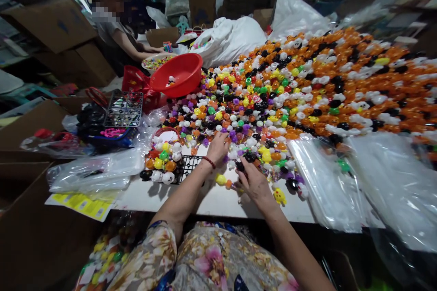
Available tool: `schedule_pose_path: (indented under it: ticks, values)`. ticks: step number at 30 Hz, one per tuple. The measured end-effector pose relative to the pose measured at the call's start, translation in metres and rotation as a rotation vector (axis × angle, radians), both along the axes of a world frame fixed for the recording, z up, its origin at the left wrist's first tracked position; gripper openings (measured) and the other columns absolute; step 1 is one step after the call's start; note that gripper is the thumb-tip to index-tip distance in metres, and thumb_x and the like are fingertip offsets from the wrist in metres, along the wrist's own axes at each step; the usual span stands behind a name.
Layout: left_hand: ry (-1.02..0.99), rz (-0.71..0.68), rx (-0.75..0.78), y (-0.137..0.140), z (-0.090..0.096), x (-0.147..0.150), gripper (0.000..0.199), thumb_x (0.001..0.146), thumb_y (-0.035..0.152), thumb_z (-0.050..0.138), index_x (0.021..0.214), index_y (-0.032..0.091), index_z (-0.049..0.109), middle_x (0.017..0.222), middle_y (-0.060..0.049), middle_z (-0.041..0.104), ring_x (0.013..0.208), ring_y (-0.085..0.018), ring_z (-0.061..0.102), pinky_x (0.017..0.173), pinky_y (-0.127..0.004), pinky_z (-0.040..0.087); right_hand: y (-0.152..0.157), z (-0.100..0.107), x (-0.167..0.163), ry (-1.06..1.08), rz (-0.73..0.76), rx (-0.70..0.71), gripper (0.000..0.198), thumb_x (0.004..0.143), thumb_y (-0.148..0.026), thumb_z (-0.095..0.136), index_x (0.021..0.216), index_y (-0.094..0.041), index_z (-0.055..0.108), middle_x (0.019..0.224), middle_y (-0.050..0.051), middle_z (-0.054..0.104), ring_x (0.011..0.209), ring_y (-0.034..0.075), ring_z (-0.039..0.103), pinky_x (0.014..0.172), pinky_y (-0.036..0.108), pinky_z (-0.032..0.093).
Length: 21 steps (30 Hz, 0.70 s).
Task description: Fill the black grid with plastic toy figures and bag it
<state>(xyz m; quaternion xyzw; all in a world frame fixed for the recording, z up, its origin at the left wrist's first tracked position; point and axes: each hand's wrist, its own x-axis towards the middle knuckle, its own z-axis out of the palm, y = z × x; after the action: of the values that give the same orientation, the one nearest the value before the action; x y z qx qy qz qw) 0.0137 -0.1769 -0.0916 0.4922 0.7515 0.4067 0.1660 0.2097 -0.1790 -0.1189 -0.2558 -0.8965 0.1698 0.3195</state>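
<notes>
My left hand (218, 148), with a dark red bead bracelet at the wrist, reaches to the near edge of a heap of small plastic figures (235, 120). Its fingers are curled together among white and purple pieces; what they grip is hidden. Lower right, my right hand (255, 183) pinches a small black figure (240, 166) between thumb and fingers. A yellow piece (220, 179) and an orange one lie between my hands. Left of my left forearm is a black grid tray (189, 169), partly filled with rows of coloured figures (164, 159).
A red basin (177, 75) stands behind the heap. Clear plastic bags (329, 186) lie at the right and more bags (99, 168) at the left. A dark crate (123, 108) sits by cardboard boxes (23, 182). Another person (119, 41) works at the back left.
</notes>
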Motion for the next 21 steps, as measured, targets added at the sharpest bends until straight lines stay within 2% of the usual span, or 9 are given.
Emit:
schedule_pose_path:
  ticks: [3,6,9,12,15,21]
  values:
    - [0.233,-0.032,-0.153,0.026,0.004,0.004,0.036,0.087,0.015,0.057,0.123,0.019,0.058,0.123,-0.012,0.053,0.106,-0.023,0.06,0.092,-0.032,0.048,-0.004,-0.001,0.013,-0.012,-0.022,0.019,0.044,0.099,-0.029,0.042,0.141,-0.019,0.049,0.108,0.013,0.071,0.097,0.025,0.07,0.083,0.038,0.06]
    - [0.368,-0.038,-0.281,0.039,0.007,0.012,0.027,0.093,0.023,0.053,0.119,0.018,0.058,0.125,-0.012,0.053,0.109,-0.024,0.061,0.089,-0.032,0.049,-0.008,-0.005,0.027,0.002,-0.051,0.023,0.044,0.099,-0.029,0.043,0.141,-0.018,0.049,0.11,0.014,0.071,0.098,0.025,0.07,0.082,0.038,0.061]
    - [0.423,0.012,-0.341,0.043,0.007,0.017,0.023,0.095,0.023,0.048,0.114,0.016,0.059,0.12,-0.014,0.057,0.11,-0.025,0.061,0.089,-0.032,0.049,-0.011,-0.008,0.041,0.028,-0.079,0.017,0.045,0.098,-0.029,0.045,0.142,-0.019,0.049,0.112,0.014,0.071,0.099,0.026,0.07,0.081,0.039,0.061]
    - [0.395,0.13,-0.403,0.042,0.007,0.016,0.025,0.092,0.021,0.05,0.114,0.014,0.058,0.113,-0.014,0.06,0.105,-0.026,0.063,0.083,-0.032,0.05,-0.013,-0.009,0.051,0.039,-0.104,-0.008,0.045,0.098,-0.028,0.045,0.142,-0.02,0.05,0.114,0.013,0.071,0.099,0.025,0.071,0.081,0.038,0.062]
    - [0.402,0.186,-0.386,0.036,0.005,0.011,0.027,0.088,0.015,0.05,0.114,0.013,0.058,0.113,-0.015,0.06,0.101,-0.026,0.064,0.081,-0.031,0.05,-0.015,-0.009,0.057,0.041,-0.112,-0.041,0.045,0.097,-0.028,0.046,0.141,-0.02,0.051,0.116,0.013,0.071,0.102,0.025,0.07,0.082,0.038,0.062]
    - [0.424,0.195,-0.308,0.024,-0.006,0.01,0.026,0.088,0.012,0.05,0.112,0.013,0.061,0.118,-0.015,0.057,0.099,-0.023,0.064,0.083,-0.03,0.05,-0.018,-0.012,0.06,0.08,-0.067,-0.051,0.044,0.098,-0.03,0.046,0.14,-0.018,0.052,0.111,0.013,0.073,0.097,0.025,0.072,0.08,0.035,0.062]
